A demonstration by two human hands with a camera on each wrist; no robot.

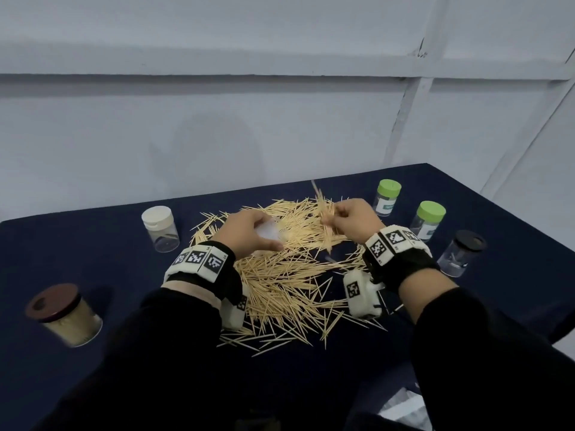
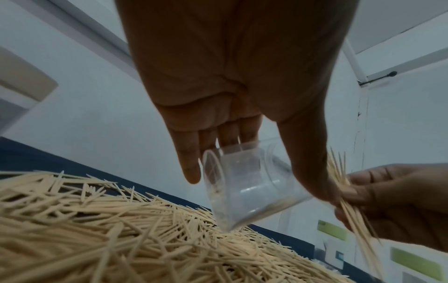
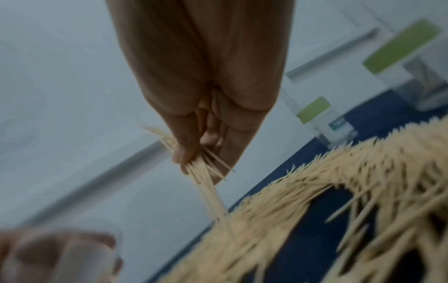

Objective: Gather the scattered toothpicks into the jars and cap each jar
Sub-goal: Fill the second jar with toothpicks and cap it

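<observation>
A wide pile of wooden toothpicks (image 1: 280, 275) covers the middle of the dark blue table (image 1: 93, 259). My left hand (image 1: 249, 231) grips a clear uncapped jar (image 2: 242, 183), tilted above the pile (image 2: 121, 239), thumb on one side and fingers on the other. My right hand (image 1: 351, 219) pinches a bundle of toothpicks (image 3: 206, 180) just to the right of the jar, their lower tips hanging toward the pile (image 3: 315, 210). In the left wrist view the right hand (image 2: 400, 201) with its bundle (image 2: 349, 191) sits beside the jar.
Around the pile stand capped jars: a white-lidded one (image 1: 160, 228) at the left, a brown-lidded one full of toothpicks (image 1: 65, 315) near left, two green-lidded ones (image 1: 387, 197) (image 1: 429, 220) and a black-lidded one (image 1: 460, 253) at the right. A pale wall (image 1: 217, 119) lies behind.
</observation>
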